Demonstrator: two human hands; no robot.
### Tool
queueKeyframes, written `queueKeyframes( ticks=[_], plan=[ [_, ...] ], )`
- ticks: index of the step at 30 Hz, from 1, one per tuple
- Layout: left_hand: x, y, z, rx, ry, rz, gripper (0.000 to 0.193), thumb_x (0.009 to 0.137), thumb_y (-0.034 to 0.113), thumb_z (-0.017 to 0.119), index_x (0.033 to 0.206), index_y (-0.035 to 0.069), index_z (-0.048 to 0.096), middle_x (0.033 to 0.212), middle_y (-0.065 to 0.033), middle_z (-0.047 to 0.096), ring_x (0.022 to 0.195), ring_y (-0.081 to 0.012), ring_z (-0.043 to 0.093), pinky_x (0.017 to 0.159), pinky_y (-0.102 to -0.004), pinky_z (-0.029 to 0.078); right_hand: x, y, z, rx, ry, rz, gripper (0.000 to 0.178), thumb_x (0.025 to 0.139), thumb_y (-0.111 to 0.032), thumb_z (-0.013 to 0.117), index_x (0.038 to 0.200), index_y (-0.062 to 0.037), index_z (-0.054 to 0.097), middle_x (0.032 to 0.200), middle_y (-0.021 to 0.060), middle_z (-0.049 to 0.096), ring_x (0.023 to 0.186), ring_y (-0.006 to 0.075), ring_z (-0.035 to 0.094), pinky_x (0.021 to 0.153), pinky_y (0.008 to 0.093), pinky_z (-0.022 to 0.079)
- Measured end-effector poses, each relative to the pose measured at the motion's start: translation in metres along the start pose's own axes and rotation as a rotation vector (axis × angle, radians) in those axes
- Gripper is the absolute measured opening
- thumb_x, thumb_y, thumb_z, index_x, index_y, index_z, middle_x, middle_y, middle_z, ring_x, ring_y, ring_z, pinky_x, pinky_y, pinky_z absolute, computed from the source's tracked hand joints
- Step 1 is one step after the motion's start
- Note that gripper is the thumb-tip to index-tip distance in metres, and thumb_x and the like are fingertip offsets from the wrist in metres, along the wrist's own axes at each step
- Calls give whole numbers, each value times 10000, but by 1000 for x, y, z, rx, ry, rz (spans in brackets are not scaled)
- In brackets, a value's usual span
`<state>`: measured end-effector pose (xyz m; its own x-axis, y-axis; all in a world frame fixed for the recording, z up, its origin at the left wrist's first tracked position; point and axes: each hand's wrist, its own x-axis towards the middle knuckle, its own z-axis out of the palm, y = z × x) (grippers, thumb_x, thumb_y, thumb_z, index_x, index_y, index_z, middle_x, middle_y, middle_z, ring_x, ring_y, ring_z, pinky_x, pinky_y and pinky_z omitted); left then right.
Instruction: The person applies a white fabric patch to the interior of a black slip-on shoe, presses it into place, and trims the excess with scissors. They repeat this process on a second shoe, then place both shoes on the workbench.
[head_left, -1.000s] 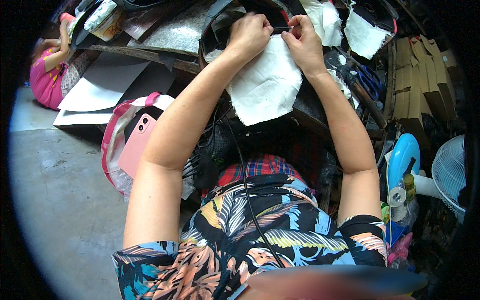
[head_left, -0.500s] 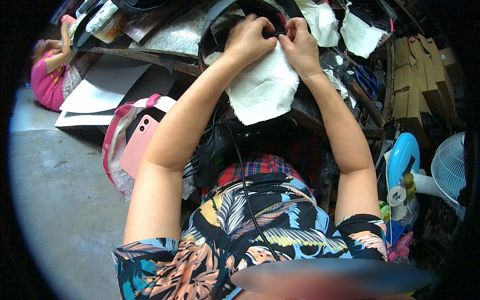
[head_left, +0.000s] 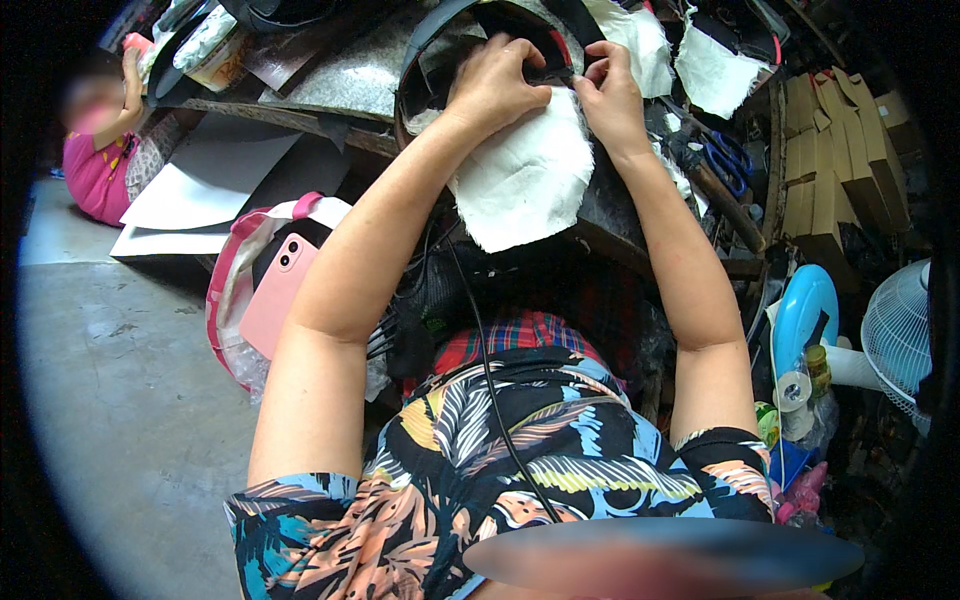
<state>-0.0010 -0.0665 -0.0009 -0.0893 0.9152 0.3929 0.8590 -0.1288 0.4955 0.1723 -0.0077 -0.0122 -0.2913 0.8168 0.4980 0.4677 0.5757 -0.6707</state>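
Note:
A white cloth piece (head_left: 525,185) with frayed edges hangs from a black curved band (head_left: 408,75) at the front of the workbench. The band has a strip of red along part of its inner edge. My left hand (head_left: 497,90) is closed on the band and the top of the cloth, its fingers bent inside the curve and the thumb on the cloth. Just to the right, my right hand (head_left: 612,105) has its thumb and fingers bent together at the band's edge, by the cloth's upper corner. Whether anything small is between those fingertips is hidden.
More white cloth pieces (head_left: 722,78) lie at the back right, above blue-handled scissors (head_left: 728,158). Folded cardboard (head_left: 830,170) and a fan (head_left: 898,335) stand right. A pink phone (head_left: 275,300) rests in a pink-rimmed basket (head_left: 215,300) at left. Another person (head_left: 100,165) sits far left.
My right hand has shifted slightly right and down, opening a small gap from my left thumb. My left hand stays nearly in place on the band and cloth.

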Motion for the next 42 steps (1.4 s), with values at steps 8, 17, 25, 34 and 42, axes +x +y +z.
queueKeyframes(
  ticks=[8, 17, 25, 34, 42],
  plan=[
    [1, -3, 3, -16, 26, 3, 452, 690, 309, 770, 1092, 110, 715, 1096, -130, 631, 1072, -317, 634, 966, -432, 500, -9, -9, -18, -5, -94, -277, 319, 881, -102, 617, 1193, -114, 550, 896, 54, 762, 729, 215, 722, 756, 356, 589],
    [-4, -19, -19, -378, -50, -86, 433, 756, 106, 671, 1184, 45, 695, 1162, -142, 670, 1084, -265, 655, 963, -339, 509, -11, -21, -17, -273, -103, -340, 380, 843, -108, 699, 1209, -146, 605, 869, -20, 750, 802, 176, 692, 735, 335, 569],
    [-12, -8, -14, -142, 69, 72, 226, 809, 179, 735, 987, 44, 773, 1127, -130, 675, 970, -268, 691, 885, -348, 542, -11, -25, -14, -315, -72, -340, 355, 819, -165, 744, 1163, -197, 663, 813, -9, 734, 816, 201, 694, 719, 361, 581],
    [-8, 0, -8, 19, 160, 238, 138, 843, 117, 713, 947, 31, 740, 1123, -109, 655, 955, -313, 680, 867, -382, 549, -11, -22, -14, -332, -53, -344, 403, 798, -188, 748, 1189, -217, 653, 809, -19, 731, 816, 208, 691, 731, 388, 579],
    [-24, 9, -31, 290, -57, 513, 125, 893, 175, 685, 928, 60, 718, 1151, -55, 668, 1099, -269, 600, 950, -414, 493, -7, -14, -18, -254, -35, -463, 440, 802, -133, 730, 1225, -203, 633, 839, -13, 727, 816, 225, 684, 763, 383, 570]
  ],
)
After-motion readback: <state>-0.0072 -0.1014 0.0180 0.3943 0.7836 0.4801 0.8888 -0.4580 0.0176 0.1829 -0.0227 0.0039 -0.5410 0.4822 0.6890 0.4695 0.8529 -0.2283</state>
